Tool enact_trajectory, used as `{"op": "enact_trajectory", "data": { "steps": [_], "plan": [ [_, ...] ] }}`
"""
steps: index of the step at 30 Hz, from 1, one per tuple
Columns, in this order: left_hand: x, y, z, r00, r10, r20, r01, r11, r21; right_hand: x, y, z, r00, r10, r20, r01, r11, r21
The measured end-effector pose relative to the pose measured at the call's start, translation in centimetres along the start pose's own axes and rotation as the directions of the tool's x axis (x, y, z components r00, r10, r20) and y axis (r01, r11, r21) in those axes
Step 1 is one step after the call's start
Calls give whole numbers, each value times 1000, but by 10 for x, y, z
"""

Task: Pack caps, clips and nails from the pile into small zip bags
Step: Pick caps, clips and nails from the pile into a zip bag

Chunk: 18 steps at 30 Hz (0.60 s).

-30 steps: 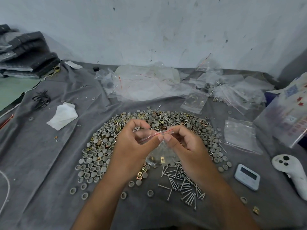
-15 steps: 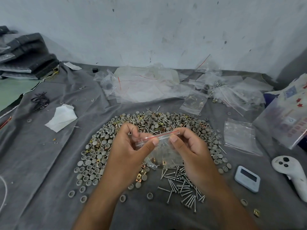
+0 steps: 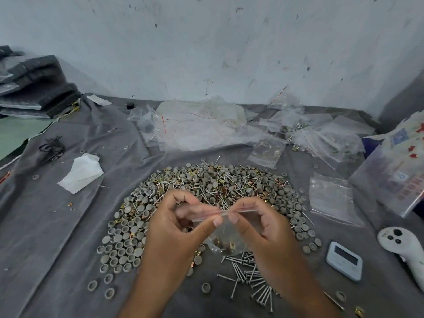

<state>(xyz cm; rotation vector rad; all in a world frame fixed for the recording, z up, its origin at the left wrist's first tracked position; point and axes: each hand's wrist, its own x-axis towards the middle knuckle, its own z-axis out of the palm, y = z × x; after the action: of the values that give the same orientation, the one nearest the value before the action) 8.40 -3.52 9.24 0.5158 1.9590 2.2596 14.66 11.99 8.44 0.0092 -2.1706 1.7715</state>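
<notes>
Head view: a zip bag (image 3: 226, 235) is pinched at its top strip by left hand (image 3: 181, 228) and right hand (image 3: 263, 228), hanging below over the pile (image 3: 206, 187).

Clear zip bag (image 3: 226, 228) (few clips inside) above the pile (image 3: 206, 187).

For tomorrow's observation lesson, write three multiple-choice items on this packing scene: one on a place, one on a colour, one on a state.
1. Where does the white timer lie?
A. left of the pile
B. right of the nails, by the controller
C. on the folded cloths

2. What colour is the strip along the zip bag top?
A. red
B. blue
C. green

3. What are the hands doing?
A. resting flat
B. scooping caps
C. pinching the bag's top edge

Answers: 1 B, it sits between the loose nails and the controller. 2 A, a red line runs along the seal. 3 C, left hand and right hand pinch the strip.
</notes>
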Motion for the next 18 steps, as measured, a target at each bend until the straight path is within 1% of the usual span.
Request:
{"op": "enact_trajectory", "data": {
  "steps": [3, 7, 10, 15, 18],
  "plan": [
    [0, -4, -1, 1000, -12, -28, 11, 1000, -18, 0, 2, 1, 999, -13, -33, 14, 1000, 21],
    [1, -5, 0, 999, -25, -48, 21, 997, -72, 1, 4, 2, 999, -15, -41, 16, 1000, 3],
    [1, -3, 1, 999, -6, -48, 4, 998, -57, 0, 4, 2, 999, -6, -33, 6, 1000, -8],
    [-3, 1, 3, 999, 47, -20, -46, 999, 21, -2, 0, 2, 999, 21, -24, -20, 998, 63],
    [-4, 2, 2, 998, 65, 7, -65, 997, 34, -2, -1, 2, 1000, 30, -2, -30, 998, 55]
  ]
}}
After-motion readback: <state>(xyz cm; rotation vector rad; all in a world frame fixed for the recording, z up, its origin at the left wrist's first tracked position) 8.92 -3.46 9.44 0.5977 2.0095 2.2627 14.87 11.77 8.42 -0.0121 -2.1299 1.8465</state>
